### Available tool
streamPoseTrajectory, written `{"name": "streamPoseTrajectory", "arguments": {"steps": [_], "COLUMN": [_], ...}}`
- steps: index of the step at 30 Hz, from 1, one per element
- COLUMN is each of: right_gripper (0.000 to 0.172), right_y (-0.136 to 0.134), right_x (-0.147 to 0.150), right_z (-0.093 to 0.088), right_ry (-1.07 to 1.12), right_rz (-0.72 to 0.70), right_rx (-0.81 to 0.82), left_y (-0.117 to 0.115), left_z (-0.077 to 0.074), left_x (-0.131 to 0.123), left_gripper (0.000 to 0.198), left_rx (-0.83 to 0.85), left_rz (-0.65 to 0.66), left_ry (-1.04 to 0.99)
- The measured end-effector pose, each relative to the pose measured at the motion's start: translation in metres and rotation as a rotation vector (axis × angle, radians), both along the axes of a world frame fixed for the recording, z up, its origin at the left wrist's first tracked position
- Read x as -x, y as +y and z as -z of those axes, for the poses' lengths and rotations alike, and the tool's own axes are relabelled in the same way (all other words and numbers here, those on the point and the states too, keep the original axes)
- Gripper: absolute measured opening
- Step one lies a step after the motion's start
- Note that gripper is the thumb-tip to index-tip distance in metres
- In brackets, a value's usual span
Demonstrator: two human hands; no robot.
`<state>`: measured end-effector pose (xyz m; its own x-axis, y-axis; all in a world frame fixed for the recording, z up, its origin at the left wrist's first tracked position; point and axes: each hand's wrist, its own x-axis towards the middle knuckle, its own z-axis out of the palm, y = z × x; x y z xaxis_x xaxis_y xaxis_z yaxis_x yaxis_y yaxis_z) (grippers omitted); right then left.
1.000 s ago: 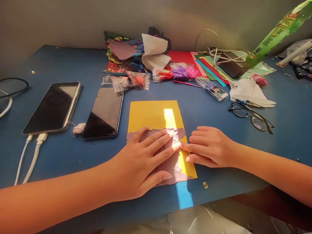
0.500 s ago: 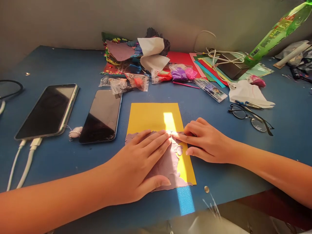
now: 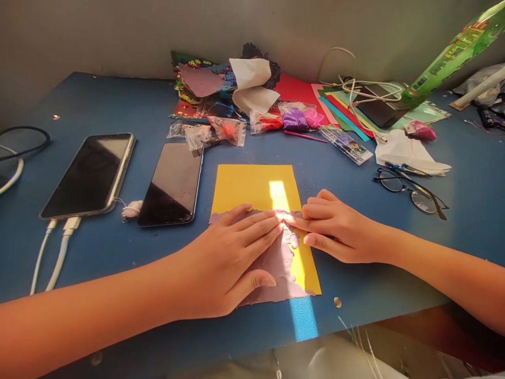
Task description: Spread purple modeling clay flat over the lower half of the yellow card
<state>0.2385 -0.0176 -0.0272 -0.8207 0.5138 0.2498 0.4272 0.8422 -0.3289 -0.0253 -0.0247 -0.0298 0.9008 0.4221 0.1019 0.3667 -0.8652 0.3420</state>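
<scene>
A yellow sheet of card (image 3: pixel 252 184) lies on the blue table, its lower part covered by a thin, uneven layer of mauve clay (image 3: pixel 272 279). Across that clay my left hand (image 3: pixel 240 247) rests flat, fingers stretched and thumb apart. My right hand (image 3: pixel 335 226) comes in from the right, its index finger extended onto the clay's upper edge, where it meets the left fingertips in a strip of sunlight. Its other fingers are curled and its thumb stands off; nothing is held. Bare yellow shows along the clay's ragged right side. My left hand hides part of the clay.
Two phones (image 3: pixel 90 173) (image 3: pixel 171 184) lie at left, one with white cables. Small bags of coloured clay (image 3: pixel 294 117), craft scraps (image 3: pixel 201 79) and coloured paper (image 3: pixel 327 110) line the back. Glasses (image 3: pixel 410 189) and a green bottle (image 3: pixel 445 58) are at right.
The whole view has shifted slightly, so things appear a little further right. Both hands keep nearly the same place on the clay and card.
</scene>
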Motion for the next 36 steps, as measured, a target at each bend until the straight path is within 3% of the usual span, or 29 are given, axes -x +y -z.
{"name": "streamPoseTrajectory", "arguments": {"steps": [11, 19, 36], "right_gripper": [0.036, 0.033, 0.030], "right_y": [-0.003, -0.006, -0.013], "right_x": [-0.001, 0.000, 0.003], "right_z": [-0.001, -0.002, -0.004], "right_ry": [0.011, 0.012, 0.055], "right_rz": [-0.035, -0.029, -0.044], "right_rx": [0.021, 0.049, 0.091], "left_y": [-0.004, -0.015, -0.025], "left_z": [-0.003, -0.003, -0.010], "left_x": [0.001, 0.000, -0.004], "left_gripper": [0.050, 0.057, 0.052], "left_rx": [0.089, 0.050, 0.001], "left_rz": [0.041, 0.081, 0.114], "left_ry": [-0.008, -0.030, 0.038]}}
